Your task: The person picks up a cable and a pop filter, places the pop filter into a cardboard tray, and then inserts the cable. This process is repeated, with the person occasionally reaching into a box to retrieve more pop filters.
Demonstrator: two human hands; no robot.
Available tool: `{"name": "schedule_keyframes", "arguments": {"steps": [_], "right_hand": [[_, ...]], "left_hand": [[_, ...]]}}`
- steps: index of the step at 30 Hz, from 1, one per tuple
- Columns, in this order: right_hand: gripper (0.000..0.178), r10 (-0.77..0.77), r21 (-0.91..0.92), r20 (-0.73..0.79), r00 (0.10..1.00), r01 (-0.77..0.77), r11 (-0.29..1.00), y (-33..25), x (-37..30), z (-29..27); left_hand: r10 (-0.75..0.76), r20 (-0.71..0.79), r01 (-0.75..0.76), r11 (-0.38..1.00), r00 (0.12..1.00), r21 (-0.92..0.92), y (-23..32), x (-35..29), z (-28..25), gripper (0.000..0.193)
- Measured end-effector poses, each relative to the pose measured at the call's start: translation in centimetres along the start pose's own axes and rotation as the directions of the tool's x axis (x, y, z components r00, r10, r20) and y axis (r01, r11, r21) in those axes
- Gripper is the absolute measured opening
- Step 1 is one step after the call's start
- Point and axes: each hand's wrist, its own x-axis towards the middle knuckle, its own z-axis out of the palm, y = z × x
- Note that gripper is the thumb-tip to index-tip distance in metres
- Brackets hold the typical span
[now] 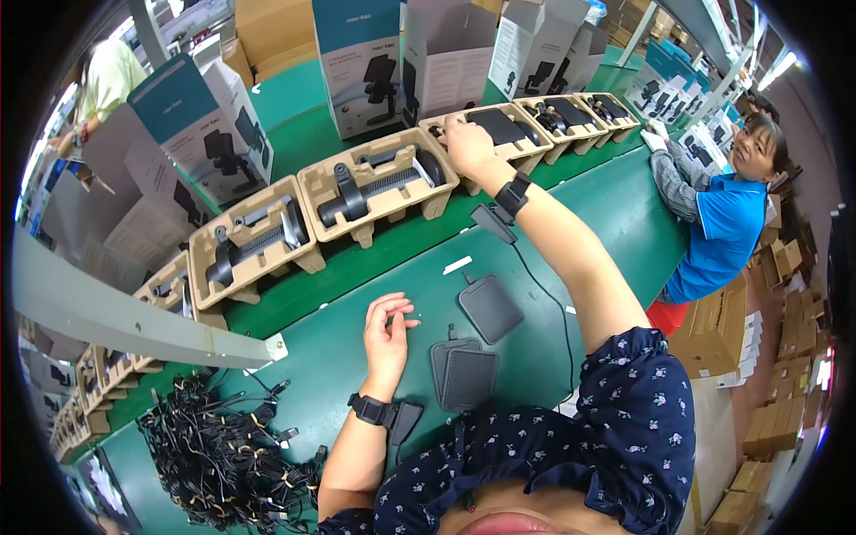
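Observation:
My right hand [465, 147] reaches far forward to the left end of a brown moulded tray [528, 157]. Its fingers are bent down and closed there, and whatever they grip is hidden. A black rectangular pad [501, 126] lies in that tray. My left hand [387, 332] rests above the green table [357, 276], palm up with loosely curled fingers and nothing in it. To its right lie a flat black square pad [490, 308] and two overlapping ones, the upper being a textured black pad [468, 379].
More moulded trays with black stand parts, such as one tray [308, 198], line a green belt [348, 259]. Printed boxes [361, 71] stand behind. Bundled black cables [227, 450] pile at the left, beneath a grey metal bar [152, 312]. A co-worker [727, 214] stands at the right.

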Motion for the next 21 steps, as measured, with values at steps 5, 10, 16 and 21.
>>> {"name": "schedule_keyframes", "arguments": {"steps": [5,10,16,21], "right_hand": [[0.027,0.218,0.171,-0.141,0.966,-0.193,0.966,-1.1,1.3,2.2],[0.020,0.060,-0.209,-0.296,0.953,-0.126,0.970,-0.9,0.9,1.9],[0.017,0.086,-0.199,-0.220,0.972,-0.131,0.971,0.6,0.2,1.7],[0.016,0.196,-0.026,0.102,0.975,-0.194,0.981,-1.0,2.0,1.1]], "left_hand": [[-0.022,0.013,0.022,1.000,1.000,-0.005,1.1,-0.2,0.1,0.017],[-0.040,0.037,0.043,0.996,0.999,-0.079,1.1,-0.2,-1.0,0.013],[-0.050,0.042,0.052,0.998,0.998,-0.044,1.0,-0.4,-1.4,0.013],[-0.039,0.005,0.039,0.998,0.999,-0.054,1.1,-0.7,-2.4,0.013]]}}
